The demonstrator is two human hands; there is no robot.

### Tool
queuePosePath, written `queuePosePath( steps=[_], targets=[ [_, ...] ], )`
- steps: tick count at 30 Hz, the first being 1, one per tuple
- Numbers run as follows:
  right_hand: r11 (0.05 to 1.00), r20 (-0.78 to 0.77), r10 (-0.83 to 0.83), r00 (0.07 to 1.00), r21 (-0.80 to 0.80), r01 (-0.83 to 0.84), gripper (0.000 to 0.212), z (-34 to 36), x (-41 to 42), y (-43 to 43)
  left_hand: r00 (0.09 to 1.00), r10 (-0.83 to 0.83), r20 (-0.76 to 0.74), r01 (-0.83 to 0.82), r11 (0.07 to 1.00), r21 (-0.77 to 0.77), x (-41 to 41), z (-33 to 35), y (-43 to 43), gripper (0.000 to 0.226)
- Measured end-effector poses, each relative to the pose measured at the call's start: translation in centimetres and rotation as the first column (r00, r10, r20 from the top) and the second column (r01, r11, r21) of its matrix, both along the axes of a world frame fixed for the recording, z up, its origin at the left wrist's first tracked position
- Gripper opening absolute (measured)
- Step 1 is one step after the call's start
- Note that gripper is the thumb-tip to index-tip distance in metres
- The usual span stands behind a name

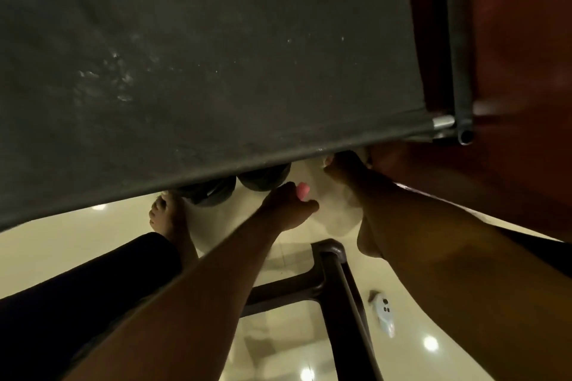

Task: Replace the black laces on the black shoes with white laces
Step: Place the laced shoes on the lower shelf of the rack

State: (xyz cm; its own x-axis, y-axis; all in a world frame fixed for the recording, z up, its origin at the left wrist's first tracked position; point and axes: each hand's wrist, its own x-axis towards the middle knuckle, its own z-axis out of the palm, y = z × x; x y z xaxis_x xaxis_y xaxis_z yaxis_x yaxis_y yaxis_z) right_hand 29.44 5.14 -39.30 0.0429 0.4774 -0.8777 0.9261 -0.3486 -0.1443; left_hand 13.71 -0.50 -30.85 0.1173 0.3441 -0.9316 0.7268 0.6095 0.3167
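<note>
Two black shoes [213,192] [266,178] stand on the cream floor, half hidden under the edge of a dark table top [216,56]. My left hand [288,210] reaches down beside the right-hand shoe and pinches a small pink object [302,189] between thumb and fingers. My right hand [340,168] reaches to the table's edge further right, and its fingers are blurred and partly hidden. A pale, blurred white thing [340,213] lies on the floor between the two hands. No laces are discernible.
A bare foot [168,219] and a black trouser leg [93,288] are at the left. A dark chair frame [331,260] stands below my hands. A white device [383,311] lies on the floor. The table's metal corner tube [461,120] meets a red-brown surface [520,71].
</note>
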Motion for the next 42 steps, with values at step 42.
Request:
queuePosePath(
  steps=[42],
  targets=[
    [0.476,-0.858,-0.416,0.300,0.076,0.876,0.018,52.0,10.6,-2.6,0.677,0.412,0.610,-0.696,0.627,0.350,14.0,41.9,5.8,0.026]
  ],
)
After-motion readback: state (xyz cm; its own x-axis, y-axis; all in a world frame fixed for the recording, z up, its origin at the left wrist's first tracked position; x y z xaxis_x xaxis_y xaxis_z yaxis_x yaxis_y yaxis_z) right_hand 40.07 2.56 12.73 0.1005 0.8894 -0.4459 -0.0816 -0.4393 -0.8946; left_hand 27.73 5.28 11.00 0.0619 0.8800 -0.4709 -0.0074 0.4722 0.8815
